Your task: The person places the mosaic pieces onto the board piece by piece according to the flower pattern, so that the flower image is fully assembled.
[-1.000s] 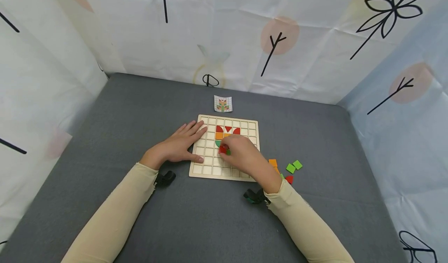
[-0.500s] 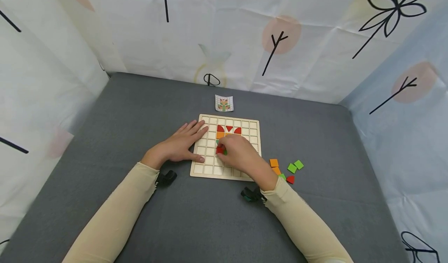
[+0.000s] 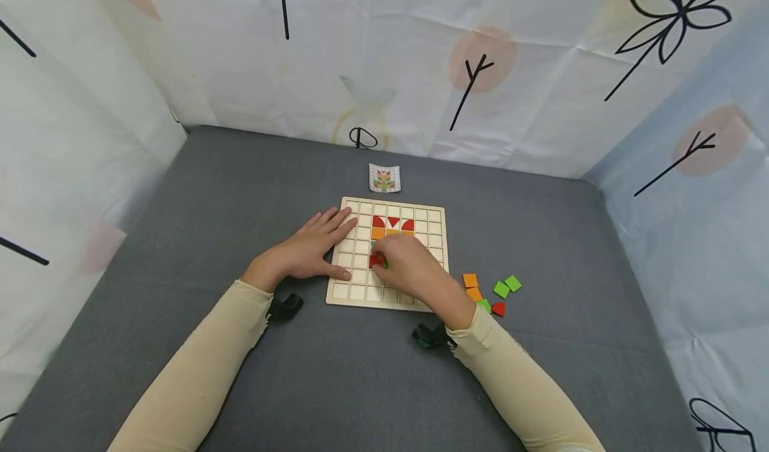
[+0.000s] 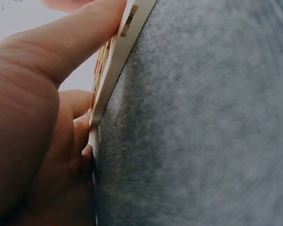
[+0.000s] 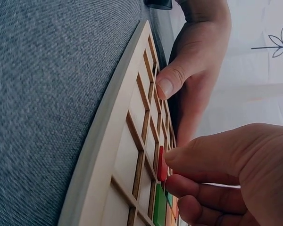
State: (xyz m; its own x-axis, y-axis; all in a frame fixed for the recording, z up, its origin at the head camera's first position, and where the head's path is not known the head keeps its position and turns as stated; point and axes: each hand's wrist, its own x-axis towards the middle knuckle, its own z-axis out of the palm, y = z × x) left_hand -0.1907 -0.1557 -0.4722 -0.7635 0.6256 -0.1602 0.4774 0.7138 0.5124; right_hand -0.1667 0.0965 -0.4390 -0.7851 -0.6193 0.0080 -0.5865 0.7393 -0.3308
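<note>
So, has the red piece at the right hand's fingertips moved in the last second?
Yes. In the head view, the red piece has shifted left, closer to the left edge of the board, and slightly toward the wearer.

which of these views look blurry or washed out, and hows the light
Left wrist: grey cloth mostly out of focus, dark shadow beside the board, upper left washed out; right wrist: red tile fairly clear, cloth softer toward the left edge; head: light looks fairly even, but the picture card is too small for fine detail.
</note>
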